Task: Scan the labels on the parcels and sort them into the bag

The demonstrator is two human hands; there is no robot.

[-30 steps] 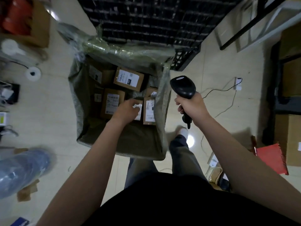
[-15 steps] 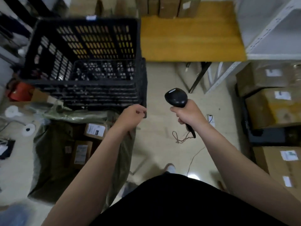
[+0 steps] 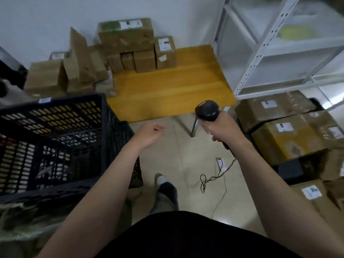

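I see brown parcels (image 3: 126, 36) with white labels (image 3: 130, 24) piled at the back of the yellow bench (image 3: 167, 90), and the black scanner (image 3: 207, 110) gripped in the right hand (image 3: 221, 131).

Dim indoor light, heavy motion blur, wide-angle warp at edges.

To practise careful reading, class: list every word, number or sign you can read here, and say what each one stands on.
No text here can be read; the picture is blurred.
Back label, on the top back box: blurred.
Right label, on the yellowish right-hand box: blurred.
Tag, on the black crate: blurred.
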